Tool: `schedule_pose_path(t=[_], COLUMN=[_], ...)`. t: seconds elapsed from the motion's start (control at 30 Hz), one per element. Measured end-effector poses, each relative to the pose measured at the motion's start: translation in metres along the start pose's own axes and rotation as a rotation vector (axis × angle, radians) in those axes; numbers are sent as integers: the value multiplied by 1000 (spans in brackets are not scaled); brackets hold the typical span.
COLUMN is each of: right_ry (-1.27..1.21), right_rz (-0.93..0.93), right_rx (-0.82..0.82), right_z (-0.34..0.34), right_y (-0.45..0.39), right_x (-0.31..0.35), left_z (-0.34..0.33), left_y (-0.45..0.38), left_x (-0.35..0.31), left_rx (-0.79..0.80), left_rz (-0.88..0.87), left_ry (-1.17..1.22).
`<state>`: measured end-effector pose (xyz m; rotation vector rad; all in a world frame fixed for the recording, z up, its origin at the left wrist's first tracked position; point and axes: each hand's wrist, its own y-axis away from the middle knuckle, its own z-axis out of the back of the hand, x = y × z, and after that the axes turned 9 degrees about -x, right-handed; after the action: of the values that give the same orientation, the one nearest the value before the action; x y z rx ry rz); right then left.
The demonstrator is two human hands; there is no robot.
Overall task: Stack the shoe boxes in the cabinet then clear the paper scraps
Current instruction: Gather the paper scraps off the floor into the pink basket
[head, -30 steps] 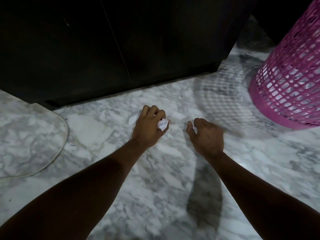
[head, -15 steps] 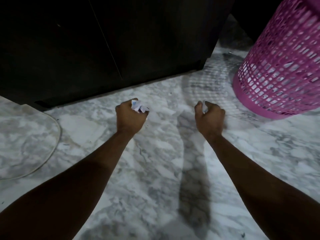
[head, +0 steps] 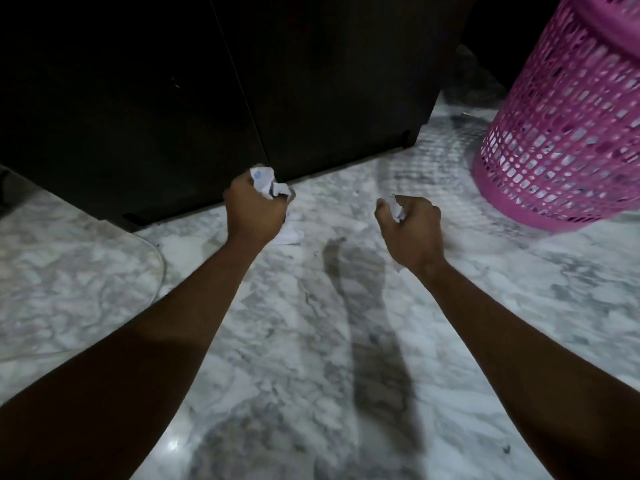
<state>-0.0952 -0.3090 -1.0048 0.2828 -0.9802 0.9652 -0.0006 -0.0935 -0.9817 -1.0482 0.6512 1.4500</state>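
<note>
In the head view, both hands are lifted off the grey-veined white marble floor (head: 311, 341), where a second ago they were pressed down low gathering scraps. The left hand (head: 254, 211), at centre frame, is curled tight round a crumpled white paper scrap with faint blue print (head: 266, 181) that sticks up out of the fist. Half a second ago that wad showed smaller. The right hand (head: 410, 226), right of centre, pinches a smaller white paper sliver (head: 399, 211) between thumb and curled fingers. One flat white paper piece (head: 291, 235) shows on the floor just below the left hand; I cannot tell whether it touches the hand. The dark double-door cabinet (head: 207, 91) fills the upper left with its doors closed, and no shoe boxes are in view, so stacking looks finished. The pink perforated plastic basket (head: 568, 126) sits at upper right, larger in frame than before, which suggests the scraps are headed there. Clearing looks nearly done, with that last piece likely still to pick up.
</note>
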Motion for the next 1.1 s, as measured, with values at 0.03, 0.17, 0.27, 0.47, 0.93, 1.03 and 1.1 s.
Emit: schedule_pose_path(t=[0.03,0.17,0.27,0.47,0.93,1.03,1.1], right_ry=[-7,-7,9,74,209,291,349], right_rz=[-7,-25,9,-7,169,230,248], right_rx=[28,58,104,135,441,524,525], right_z=[-2,-6,-7,-10,-78,-101,-110], right_y=[3,16,26,38,-1,-12,-15], right_x=[3,2,-5,-26,-13,-10,-14], left_z=[0,-1,-3,-13,-6,-3,-4], left_y=[3,21,28,29,37,41,42], left_x=[4,40,63,76,100,96,92], left_rx=[60,248,328,286,225,176,174], left_rz=[-43,-45,4,-21,38,33,28], left_ry=[-55,-301,-377,-426,-352,-337,-349])
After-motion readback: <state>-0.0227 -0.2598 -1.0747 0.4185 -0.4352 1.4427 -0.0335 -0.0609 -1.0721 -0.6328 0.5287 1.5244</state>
